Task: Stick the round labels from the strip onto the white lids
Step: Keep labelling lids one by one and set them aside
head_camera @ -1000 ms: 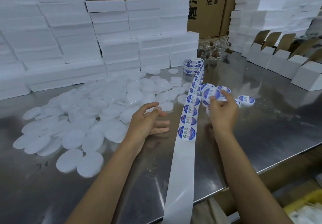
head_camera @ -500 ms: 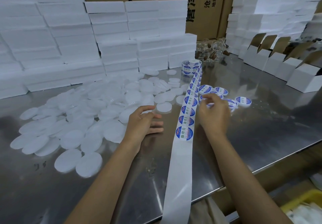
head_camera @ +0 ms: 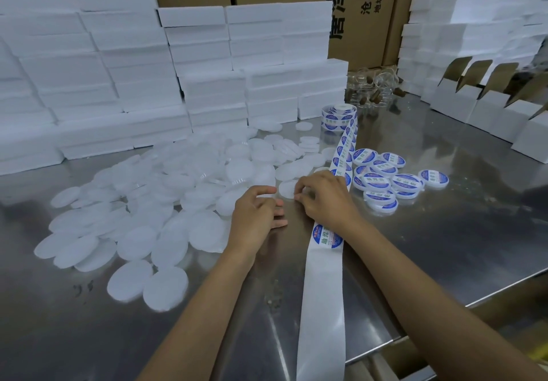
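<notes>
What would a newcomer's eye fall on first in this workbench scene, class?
Probably the heap of plain white lids sprawled over the left of the steel table, backed by a wall of white foam boxes. Next, the label strip running up the middle from the near edge to its roll, with the blue labelled lids clustered right of it. Both hands meet beside the strip.

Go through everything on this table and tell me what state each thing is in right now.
Label strip: unrolled across the table, near end bare backing.
Label roll: upright, partly unwound.
Plain white lids: loose heap, unlabelled.
Labelled lids: clustered right of the strip.
Small cartons: flaps open.
Left hand: loosely curled, empty.
Right hand: fingers curled, grip unclear.
</notes>
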Motion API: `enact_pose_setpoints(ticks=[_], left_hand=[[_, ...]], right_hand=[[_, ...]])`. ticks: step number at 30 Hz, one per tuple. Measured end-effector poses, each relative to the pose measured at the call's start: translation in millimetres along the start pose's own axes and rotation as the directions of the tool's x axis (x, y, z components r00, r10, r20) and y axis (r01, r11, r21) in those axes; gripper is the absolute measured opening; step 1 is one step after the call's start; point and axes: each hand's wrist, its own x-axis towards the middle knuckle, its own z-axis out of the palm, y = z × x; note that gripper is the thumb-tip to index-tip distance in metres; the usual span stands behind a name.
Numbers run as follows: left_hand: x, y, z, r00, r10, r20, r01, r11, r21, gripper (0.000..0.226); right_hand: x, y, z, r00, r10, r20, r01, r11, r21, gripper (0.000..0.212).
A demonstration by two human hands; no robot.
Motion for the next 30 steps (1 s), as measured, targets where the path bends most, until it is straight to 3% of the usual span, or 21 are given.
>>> enact_pose_setpoints(ticks=[2, 4, 7, 10, 13, 14, 16, 19, 21, 24, 30], left_hand=[[-0.9, -0.4, 0.6, 1.0, 0.03, -0.01, -0.029, 0.999, 0.041, 0.025], [-1.6, 0.5, 0.3, 0.997, 0.075, -0.015, -0.073, 0.991, 0.111, 0.03], [-2.7, 3.2, -0.5, 0.995, 0.103, 0.007, -0.103, 0.986, 0.13, 0.038], [-6.1, 6.1, 0.0, 0.995, 0.067, 0.074, -0.07, 0.997, 0.035, 0.039], [-9.2, 8.3, 1.0, 0.989, 0.028, 0.143, -0.019, 0.998, -0.065, 0.025], [-9.9, 8.6, 1.2, 0.986, 0.017, 0.163, -0.001, 0.995, -0.101, 0.022], [-10.4, 8.6, 1.2, 0.983, 0.011, 0.181, 0.016, 0.989, -0.145, 0.019], [-9.9, 8.4, -0.4, 0.986, 0.017, 0.164, 0.014, 0.982, -0.186, 0.021], [-9.6, 8.4, -2.0, 0.987, 0.036, 0.156, -0.005, 0.981, -0.195, 0.025], [-9.3, 7.9, -3.5, 0.985, 0.041, 0.167, -0.012, 0.986, -0.168, 0.031], [-8.0, 7.0, -2.5, 0.986, 0.002, 0.166, 0.023, 0.988, -0.151, 0.043]], right_hand=[[-3.9, -1.7, -0.5, 1.0, -0.02, 0.0, 0.02, 0.998, 0.053, 0.007], [-9.7, -8.0, -4.6, 1.0, 0.015, -0.006, -0.013, 0.958, 0.288, 0.008], [-20.3, -20.2, -12.3, 0.992, 0.121, 0.045, -0.123, 0.774, 0.621, 0.014], [-28.2, -27.8, -17.8, 0.977, 0.179, 0.112, -0.204, 0.662, 0.721, 0.01], [-33.9, -30.1, -21.5, 0.971, 0.206, 0.124, -0.223, 0.578, 0.785, 0.01], [-35.9, -29.9, -22.2, 0.973, 0.206, 0.107, -0.21, 0.581, 0.787, 0.01], [-41.3, -28.0, -23.3, 0.982, 0.188, 0.033, -0.157, 0.698, 0.698, 0.01], [-52.4, -18.5, -22.4, 0.98, 0.157, -0.121, -0.099, 0.917, 0.386, 0.01], [-59.6, -11.3, -23.9, 0.97, 0.162, -0.179, -0.125, 0.972, 0.2, 0.009], [-66.0, -10.1, -25.6, 0.981, 0.161, -0.105, -0.146, 0.98, 0.133, 0.009], [-71.2, -18.6, -24.0, 0.998, -0.004, 0.058, -0.004, 0.989, 0.149, 0.016]])
